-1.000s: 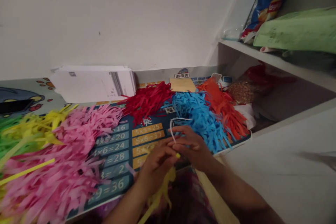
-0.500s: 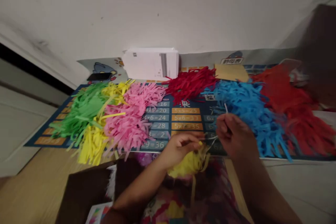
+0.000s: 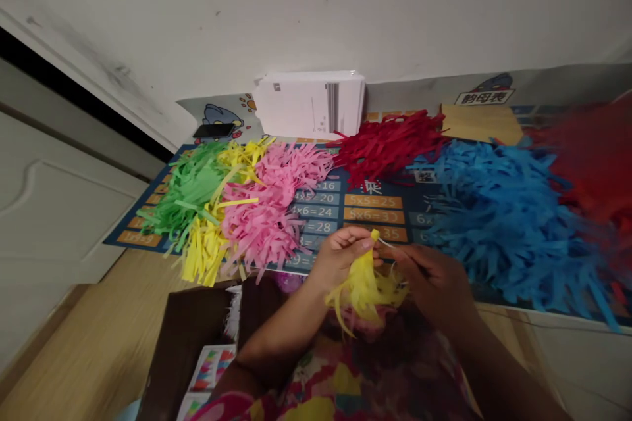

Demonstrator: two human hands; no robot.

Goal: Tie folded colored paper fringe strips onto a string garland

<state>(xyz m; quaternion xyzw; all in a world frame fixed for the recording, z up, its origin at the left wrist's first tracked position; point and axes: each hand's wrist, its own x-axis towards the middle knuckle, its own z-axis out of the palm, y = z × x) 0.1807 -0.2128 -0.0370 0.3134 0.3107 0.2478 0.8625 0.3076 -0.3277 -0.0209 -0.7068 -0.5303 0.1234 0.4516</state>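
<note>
My left hand (image 3: 340, 255) pinches a yellow paper tassel (image 3: 364, 283) near its folded top, and the cut strips hang loosely below. A thin white string (image 3: 386, 243) runs from the tassel's top to my right hand (image 3: 430, 276), whose fingers are closed on it. Both hands are close together over the front edge of the table, above my lap. Part of the string behind the tassel strips is hard to make out. Just right of my right hand lies a heap of blue paper tassels (image 3: 513, 217).
Pink (image 3: 264, 210), green (image 3: 190, 184) and yellow tassels (image 3: 202, 250) lie at left, dark red tassels (image 3: 395, 145) at the back, brighter red ones (image 3: 597, 158) far right. A white stack (image 3: 311, 105), a phone (image 3: 214, 130) and a tan paper piece (image 3: 481, 123) sit by the wall. Below is a brown box (image 3: 172, 342).
The right hand has come down and in toward the left hand, bringing the string closer to the tassel. The tassel's top now stands upright in the left hand. The view has shifted.
</note>
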